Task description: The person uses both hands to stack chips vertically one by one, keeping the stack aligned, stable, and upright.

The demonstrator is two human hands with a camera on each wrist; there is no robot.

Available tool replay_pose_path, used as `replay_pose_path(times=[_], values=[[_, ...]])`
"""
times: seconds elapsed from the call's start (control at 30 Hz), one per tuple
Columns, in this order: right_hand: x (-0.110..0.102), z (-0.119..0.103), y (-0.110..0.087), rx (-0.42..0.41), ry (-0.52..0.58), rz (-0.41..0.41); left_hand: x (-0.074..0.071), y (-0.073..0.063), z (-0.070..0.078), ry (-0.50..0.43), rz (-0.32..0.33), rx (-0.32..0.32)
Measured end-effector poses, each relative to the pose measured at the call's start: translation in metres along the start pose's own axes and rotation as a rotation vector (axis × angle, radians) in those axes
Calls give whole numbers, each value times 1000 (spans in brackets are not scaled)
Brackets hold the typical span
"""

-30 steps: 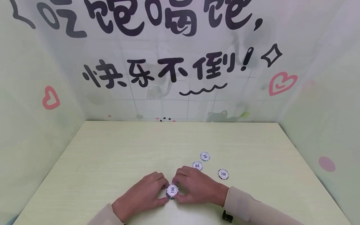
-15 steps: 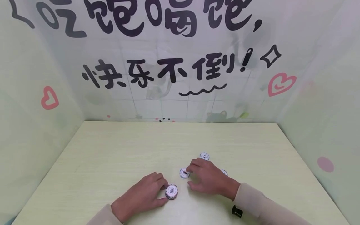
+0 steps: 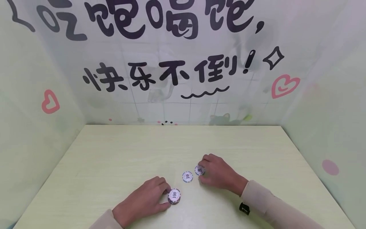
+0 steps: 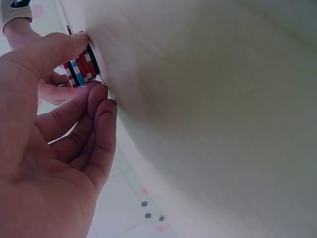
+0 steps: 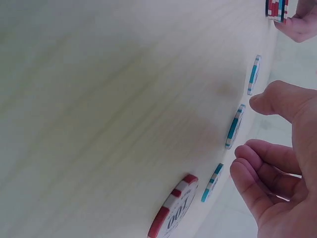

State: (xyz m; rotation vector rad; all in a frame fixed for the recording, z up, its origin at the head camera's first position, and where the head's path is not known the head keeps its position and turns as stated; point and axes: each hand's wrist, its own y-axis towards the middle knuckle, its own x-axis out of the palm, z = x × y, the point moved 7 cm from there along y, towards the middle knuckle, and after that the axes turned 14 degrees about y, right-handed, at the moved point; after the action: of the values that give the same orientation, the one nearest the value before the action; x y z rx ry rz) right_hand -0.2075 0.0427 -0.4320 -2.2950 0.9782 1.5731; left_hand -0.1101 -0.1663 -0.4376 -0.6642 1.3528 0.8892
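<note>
Chip stack [image 3: 174,196] in pinch of L hand [image 3: 148,197], R hand [image 3: 218,174] curled round "10" chip [image 3: 199,170] on tbl [image 3: 123,152]

One long, pale beige fabric right sleeve [image 3: 277,205], finished with a broad cuff [image 3: 257,195]. One matching pale beige left sleeve [image 3: 105,221], shown in part. One small, black, blocky wrist item [image 3: 246,205], worn beside the right cuff, marked in white, possibly with a numeral.

- A booth [image 3: 311,149], by its walls; whether in a home, shop or office cannot be told.
- Pale back wall [image 3: 128,111], left wall [image 3: 25,143] and right wall [image 3: 317,121] enclose a bench [image 3: 114,149].
- Wall prints: Chinese lettering [image 3: 174,74], pink hearts [image 3: 283,88].
</note>
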Motion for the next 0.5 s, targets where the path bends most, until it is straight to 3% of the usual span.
replay_pose_path(times=[0.5], values=[[3, 10, 7, 51, -3, -25, -1, 0, 1, 10, 13, 14]])
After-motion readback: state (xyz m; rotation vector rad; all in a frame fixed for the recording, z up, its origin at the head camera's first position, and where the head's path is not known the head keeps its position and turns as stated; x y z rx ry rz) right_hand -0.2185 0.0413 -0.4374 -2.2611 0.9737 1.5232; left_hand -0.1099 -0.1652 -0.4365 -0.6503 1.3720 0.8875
